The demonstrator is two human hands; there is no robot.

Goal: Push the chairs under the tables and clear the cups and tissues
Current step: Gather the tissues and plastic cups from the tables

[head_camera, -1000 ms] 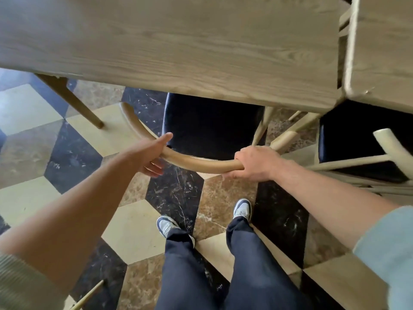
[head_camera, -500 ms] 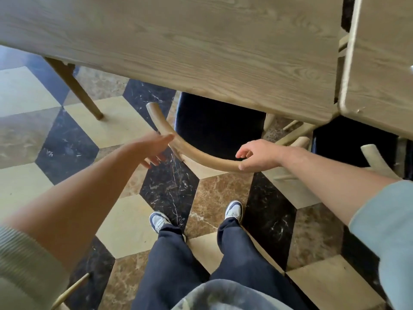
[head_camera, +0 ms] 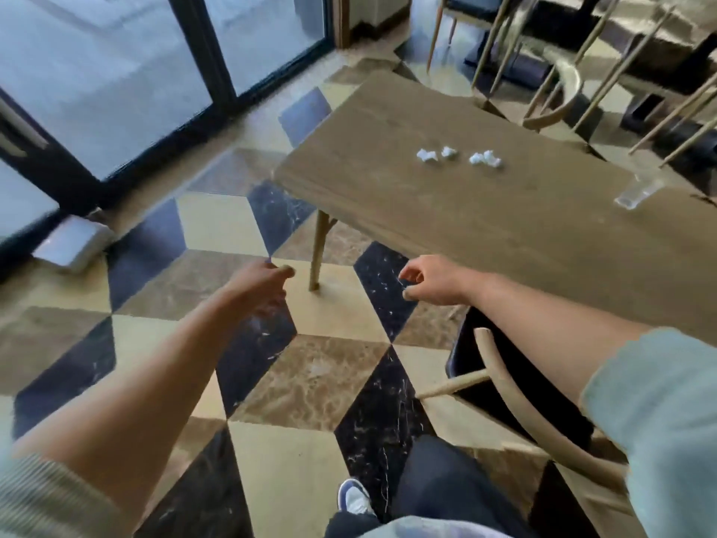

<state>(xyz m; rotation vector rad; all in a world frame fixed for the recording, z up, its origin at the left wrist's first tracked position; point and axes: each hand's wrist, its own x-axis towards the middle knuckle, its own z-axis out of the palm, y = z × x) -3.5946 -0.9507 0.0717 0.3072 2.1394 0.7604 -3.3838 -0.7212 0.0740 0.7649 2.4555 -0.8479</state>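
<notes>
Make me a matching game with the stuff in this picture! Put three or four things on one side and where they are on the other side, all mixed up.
Things:
1. crumpled tissues
2. clear cup
3. chair
4. white box

Places:
A. on the floor by the glass doors
B. near the far right edge of the table
C. seat tucked under the near side of the table, below the right arm
D. in a row in the middle of the table top

Pairs: 1-D, 2-B, 3-C, 4-A
</notes>
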